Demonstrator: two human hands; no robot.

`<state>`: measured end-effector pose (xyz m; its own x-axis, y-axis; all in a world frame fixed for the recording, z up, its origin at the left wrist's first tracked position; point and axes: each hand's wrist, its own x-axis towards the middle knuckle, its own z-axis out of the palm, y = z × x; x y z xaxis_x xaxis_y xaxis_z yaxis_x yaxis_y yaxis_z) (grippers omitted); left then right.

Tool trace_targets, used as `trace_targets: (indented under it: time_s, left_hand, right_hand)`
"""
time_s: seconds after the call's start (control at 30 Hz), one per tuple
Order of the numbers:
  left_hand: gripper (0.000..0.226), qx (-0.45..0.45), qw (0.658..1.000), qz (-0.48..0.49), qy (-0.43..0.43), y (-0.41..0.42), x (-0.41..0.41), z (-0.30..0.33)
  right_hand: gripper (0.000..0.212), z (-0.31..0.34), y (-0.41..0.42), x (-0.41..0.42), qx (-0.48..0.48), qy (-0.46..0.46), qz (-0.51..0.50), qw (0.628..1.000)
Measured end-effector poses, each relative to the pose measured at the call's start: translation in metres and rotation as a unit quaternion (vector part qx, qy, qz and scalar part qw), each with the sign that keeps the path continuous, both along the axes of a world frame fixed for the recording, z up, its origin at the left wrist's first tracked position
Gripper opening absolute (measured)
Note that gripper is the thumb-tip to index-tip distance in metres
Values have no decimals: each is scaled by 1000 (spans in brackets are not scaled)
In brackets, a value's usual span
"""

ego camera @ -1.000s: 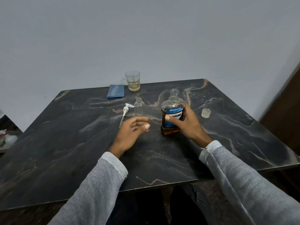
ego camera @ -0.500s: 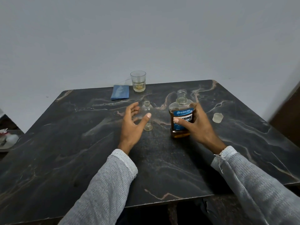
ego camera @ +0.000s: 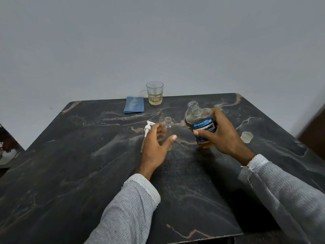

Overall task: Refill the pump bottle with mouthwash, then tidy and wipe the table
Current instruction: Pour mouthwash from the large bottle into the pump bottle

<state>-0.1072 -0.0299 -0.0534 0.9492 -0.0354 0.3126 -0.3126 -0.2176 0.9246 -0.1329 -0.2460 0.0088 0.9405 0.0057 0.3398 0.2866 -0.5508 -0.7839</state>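
Observation:
A small clear pump bottle (ego camera: 168, 122) stands uncapped on the dark marble table (ego camera: 70, 173). My left hand (ego camera: 154, 147) is curled around it, fingers on its left and thumb on its right. My right hand (ego camera: 223, 136) grips the mouthwash bottle (ego camera: 200, 124), which has a blue label and amber liquid. That bottle is uncapped and tilted, its open neck leaning left toward the small bottle. The white pump head (ego camera: 148, 126) lies on the table just left of my left hand, its tube partly hidden behind the hand.
A small translucent cap (ego camera: 246, 137) rests on the table to the right of my right hand. A folded blue cloth (ego camera: 134, 104) and a glass (ego camera: 154, 93) with a little yellowish liquid sit at the far edge by the wall.
My left hand has reached forward and closed around the small bottle. My right hand has lifted the mouthwash bottle slightly and tilted its neck leftward.

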Motion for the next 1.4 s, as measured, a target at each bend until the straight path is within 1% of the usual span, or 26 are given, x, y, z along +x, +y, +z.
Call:
trace_targets:
  time_s: [0.13,0.27,0.6,0.97,1.13,1.4]
  left_hand:
    - [45,7,1000,-3,-14,1,5,-3]
    - [50,10,1000,-1,-13,1,7,-6]
    - [43,10,1000,-1,-21,2,6,-5]
    - [43,9,999,0,-35,2,6,-5]
    - [41,13,999,2,-37,2,6,-5]
    - [43,17,999,3,-39,2,7,-5]
  right_hand:
    - [59,5,4,9,-56,-7,-2,998]
    - [61,6,6,14,-91,-11,-6,996]
    - [62,12,12,21,-170,-14,-2,985]
    - [63,20,14,27,-237,-23,-5,971]
    - [65,24,18,25,-259,-29,-5,965]
    - [64,31,20,23,-290,-39,-11,956]
